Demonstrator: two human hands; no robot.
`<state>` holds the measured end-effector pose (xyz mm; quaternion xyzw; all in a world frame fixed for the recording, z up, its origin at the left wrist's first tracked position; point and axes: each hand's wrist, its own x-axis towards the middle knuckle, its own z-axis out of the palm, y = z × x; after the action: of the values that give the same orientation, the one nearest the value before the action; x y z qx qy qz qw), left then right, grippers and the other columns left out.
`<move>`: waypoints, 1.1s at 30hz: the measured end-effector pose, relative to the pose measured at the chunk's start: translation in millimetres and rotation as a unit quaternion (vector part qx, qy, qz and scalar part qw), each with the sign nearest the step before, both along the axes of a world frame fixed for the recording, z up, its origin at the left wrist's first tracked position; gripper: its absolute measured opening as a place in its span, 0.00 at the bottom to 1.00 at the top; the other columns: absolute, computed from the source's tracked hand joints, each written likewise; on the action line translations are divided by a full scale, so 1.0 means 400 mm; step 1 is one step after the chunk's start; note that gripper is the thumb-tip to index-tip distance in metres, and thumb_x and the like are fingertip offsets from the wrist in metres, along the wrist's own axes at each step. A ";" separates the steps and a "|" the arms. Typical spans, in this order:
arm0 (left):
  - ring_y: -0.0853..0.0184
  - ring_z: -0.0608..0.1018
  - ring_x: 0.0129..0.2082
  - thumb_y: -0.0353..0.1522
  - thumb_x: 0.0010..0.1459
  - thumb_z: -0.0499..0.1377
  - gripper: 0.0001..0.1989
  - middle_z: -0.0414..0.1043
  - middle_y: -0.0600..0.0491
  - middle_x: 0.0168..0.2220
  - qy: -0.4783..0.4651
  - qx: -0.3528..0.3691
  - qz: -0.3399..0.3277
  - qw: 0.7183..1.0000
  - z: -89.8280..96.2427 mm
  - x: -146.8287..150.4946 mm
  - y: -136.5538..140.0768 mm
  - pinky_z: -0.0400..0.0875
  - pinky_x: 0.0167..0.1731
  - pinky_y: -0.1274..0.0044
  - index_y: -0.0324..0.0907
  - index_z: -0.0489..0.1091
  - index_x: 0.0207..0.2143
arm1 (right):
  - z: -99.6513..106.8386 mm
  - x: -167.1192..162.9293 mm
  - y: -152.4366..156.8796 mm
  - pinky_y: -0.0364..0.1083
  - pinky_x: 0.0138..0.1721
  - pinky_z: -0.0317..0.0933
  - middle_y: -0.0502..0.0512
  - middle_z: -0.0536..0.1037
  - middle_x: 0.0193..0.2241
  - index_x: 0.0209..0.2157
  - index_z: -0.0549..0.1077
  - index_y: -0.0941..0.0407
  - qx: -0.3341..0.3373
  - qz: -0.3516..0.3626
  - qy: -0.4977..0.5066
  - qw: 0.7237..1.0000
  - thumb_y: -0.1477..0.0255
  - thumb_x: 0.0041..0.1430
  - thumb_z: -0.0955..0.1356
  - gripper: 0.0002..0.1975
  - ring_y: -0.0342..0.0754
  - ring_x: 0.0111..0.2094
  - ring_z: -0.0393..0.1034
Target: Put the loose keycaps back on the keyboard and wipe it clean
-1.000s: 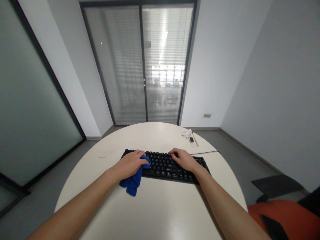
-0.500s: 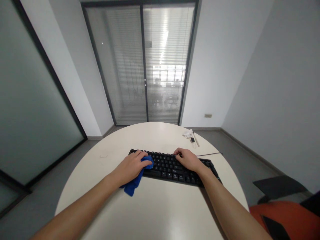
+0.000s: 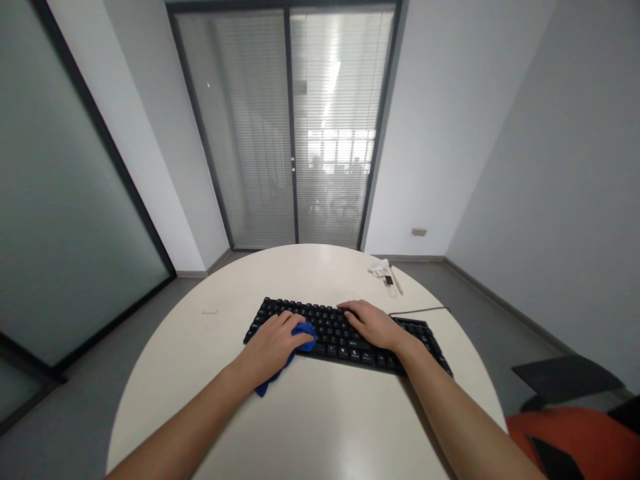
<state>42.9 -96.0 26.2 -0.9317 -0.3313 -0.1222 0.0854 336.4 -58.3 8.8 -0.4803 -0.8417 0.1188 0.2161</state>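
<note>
A black keyboard (image 3: 327,333) lies slightly askew across the table in front of me. My left hand (image 3: 277,341) is closed on a blue cloth (image 3: 304,336) and presses it onto the keys of the left half. Part of the cloth hangs out below the wrist, over the keyboard's front edge. Over the right half, my right hand (image 3: 373,323) rests with fingers stretched toward the back edge and the thumb apart on the keys. Some keys are hidden under both hands.
The round white table (image 3: 320,427) carries a white pen (image 3: 397,281) and small white packets (image 3: 380,269) at the back right. A thin bent wire (image 3: 210,311) lies at the left. The keyboard cable (image 3: 420,311) runs off the right edge. An orange chair (image 3: 570,440) stands at the lower right.
My left hand has moved with the cloth slightly right and toward me, uncovering keys at the keyboard's left end. My right hand has shifted a little left, its fingers straighter.
</note>
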 end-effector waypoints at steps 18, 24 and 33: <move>0.58 0.69 0.51 0.23 0.65 0.54 0.19 0.69 0.50 0.52 0.006 -0.031 0.110 0.993 0.018 -0.049 0.000 0.68 0.46 0.68 0.53 0.75 0.50 | 0.007 0.006 0.006 0.55 0.57 0.61 0.62 0.77 0.51 0.55 0.71 0.58 -0.009 0.012 -0.015 1.000 0.74 0.65 0.60 0.19 0.55 0.53 0.70; 0.57 0.69 0.51 0.25 0.65 0.56 0.17 0.68 0.48 0.52 -0.006 0.017 0.139 0.990 0.019 -0.049 -0.008 0.68 0.45 0.68 0.51 0.74 0.50 | 0.005 0.014 0.004 0.55 0.57 0.61 0.61 0.77 0.50 0.54 0.72 0.58 -0.008 0.007 -0.006 1.000 0.75 0.64 0.60 0.19 0.54 0.52 0.70; 0.57 0.68 0.50 0.29 0.67 0.56 0.18 0.67 0.47 0.52 0.001 0.044 0.014 0.999 -0.019 0.058 -0.059 0.68 0.43 0.68 0.51 0.69 0.57 | -0.006 0.023 0.008 0.55 0.57 0.61 0.62 0.76 0.51 0.55 0.71 0.58 0.005 0.023 -0.003 1.000 0.76 0.64 0.60 0.20 0.54 0.53 0.69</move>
<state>66.1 -119.6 18.6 -0.9223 -0.3386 -0.1347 0.1287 345.6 -55.2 6.5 -0.4598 -0.8539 0.1182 0.2134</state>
